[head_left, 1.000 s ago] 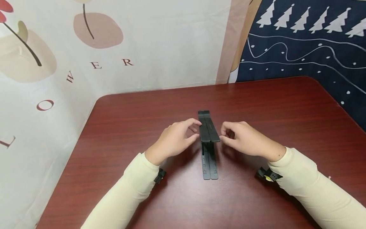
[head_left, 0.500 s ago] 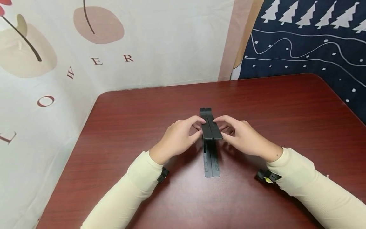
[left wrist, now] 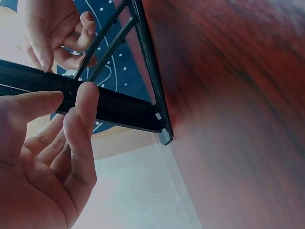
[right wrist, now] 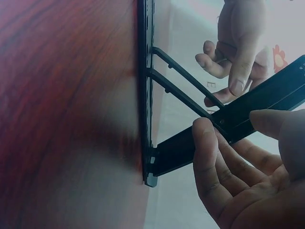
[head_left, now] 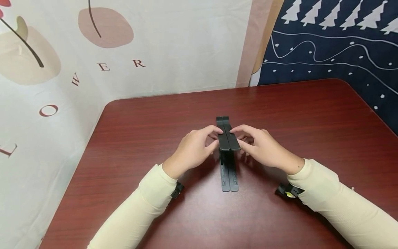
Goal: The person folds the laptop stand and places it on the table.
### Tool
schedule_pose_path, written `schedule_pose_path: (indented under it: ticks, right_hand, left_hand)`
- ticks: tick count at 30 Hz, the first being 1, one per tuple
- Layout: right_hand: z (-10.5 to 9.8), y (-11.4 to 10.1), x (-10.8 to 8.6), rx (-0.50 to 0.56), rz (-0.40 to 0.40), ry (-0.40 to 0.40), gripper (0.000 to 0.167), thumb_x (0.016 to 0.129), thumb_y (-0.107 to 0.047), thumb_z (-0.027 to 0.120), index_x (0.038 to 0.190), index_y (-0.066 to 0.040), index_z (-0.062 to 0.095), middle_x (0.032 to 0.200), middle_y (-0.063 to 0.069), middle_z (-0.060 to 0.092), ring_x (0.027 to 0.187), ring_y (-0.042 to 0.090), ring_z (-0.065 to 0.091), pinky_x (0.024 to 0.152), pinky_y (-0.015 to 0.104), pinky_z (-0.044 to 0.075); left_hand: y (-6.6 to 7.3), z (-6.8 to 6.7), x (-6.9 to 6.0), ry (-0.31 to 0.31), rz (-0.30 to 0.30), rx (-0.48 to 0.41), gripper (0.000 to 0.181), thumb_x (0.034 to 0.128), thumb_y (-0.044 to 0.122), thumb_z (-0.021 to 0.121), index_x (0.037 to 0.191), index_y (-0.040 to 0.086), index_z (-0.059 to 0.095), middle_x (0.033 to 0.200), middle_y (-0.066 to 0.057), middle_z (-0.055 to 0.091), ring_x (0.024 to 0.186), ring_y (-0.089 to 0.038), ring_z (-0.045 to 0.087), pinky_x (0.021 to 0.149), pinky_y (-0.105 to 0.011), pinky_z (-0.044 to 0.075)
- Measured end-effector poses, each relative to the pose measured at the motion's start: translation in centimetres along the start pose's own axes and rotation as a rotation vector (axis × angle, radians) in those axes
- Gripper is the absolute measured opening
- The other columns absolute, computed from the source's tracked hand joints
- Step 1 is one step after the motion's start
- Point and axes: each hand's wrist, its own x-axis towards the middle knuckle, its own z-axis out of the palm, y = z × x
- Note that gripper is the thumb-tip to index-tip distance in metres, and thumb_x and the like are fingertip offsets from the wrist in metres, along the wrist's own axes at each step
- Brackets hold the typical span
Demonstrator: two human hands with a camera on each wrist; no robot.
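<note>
A black folding laptop stand (head_left: 229, 141) stands on the table, its sloped upper arms raised over a flat base (head_left: 229, 180). My left hand (head_left: 196, 148) pinches the left upper arm near its middle, index fingertip on top and thumb at the side. On the other side, my right hand (head_left: 267, 148) holds the right upper arm in the same manner. In the right wrist view, thin support struts (right wrist: 183, 93) run from the base to the raised arm (right wrist: 176, 152). The left wrist view shows thumb and fingers of my left hand (left wrist: 52, 176) at the dark arm (left wrist: 124, 112).
The reddish-brown wooden table (head_left: 149, 124) reaches back to a pale cloth (head_left: 186, 52) with printed letters and a navy cloth (head_left: 323, 58) with white trees. A dark strap (head_left: 289, 191) sits at the right cuff; another (head_left: 177, 190) is at the left.
My right hand has moved from beside the stand onto its right arm, its curled fingers reaching over the edge. My left fingertips have come slightly further over the left arm. The view shifted a little.
</note>
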Motion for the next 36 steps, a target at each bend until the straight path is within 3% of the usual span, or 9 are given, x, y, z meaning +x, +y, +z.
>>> schedule_pose_path:
  ticks: [11, 22, 36]
  right_hand:
    - [-0.1, 0.04, 0.12, 0.021, 0.005, -0.006, 0.034, 0.096, 0.0, 0.055, 0.129, -0.011, 0.059, 0.102, 0.009, 0.072, 0.07, 0.025, 0.07, 0.062, 0.029, 0.056]
    - [-0.29, -0.04, 0.17, 0.028, 0.005, -0.005, 0.036, 0.096, 0.002, 0.053, 0.13, -0.01, 0.058, 0.102, 0.01, 0.07, 0.07, 0.027, 0.069, 0.062, 0.029, 0.055]
    - [-0.24, -0.16, 0.08, 0.098, 0.036, -0.021, 0.035, 0.098, -0.002, 0.054, 0.132, -0.01, 0.055, 0.103, 0.01, 0.069, 0.077, 0.03, 0.071, 0.066, 0.042, 0.059]
  left_hand:
    - [-0.03, 0.0, 0.07, 0.002, -0.015, -0.026, 0.022, 0.0976, 0.024, 0.064, 0.12, 0.023, 0.066, 0.098, 0.011, 0.073, 0.062, -0.002, 0.06, 0.067, -0.028, 0.048]
    - [-0.07, 0.1, 0.16, -0.021, -0.038, -0.148, 0.023, 0.0987, 0.02, 0.062, 0.122, 0.021, 0.064, 0.102, 0.008, 0.073, 0.069, -0.011, 0.072, 0.071, -0.028, 0.053]
    - [-0.12, 0.29, 0.15, 0.009, -0.028, -0.145, 0.018, 0.0972, 0.024, 0.063, 0.115, 0.023, 0.067, 0.097, 0.011, 0.073, 0.067, -0.001, 0.064, 0.066, -0.026, 0.051]
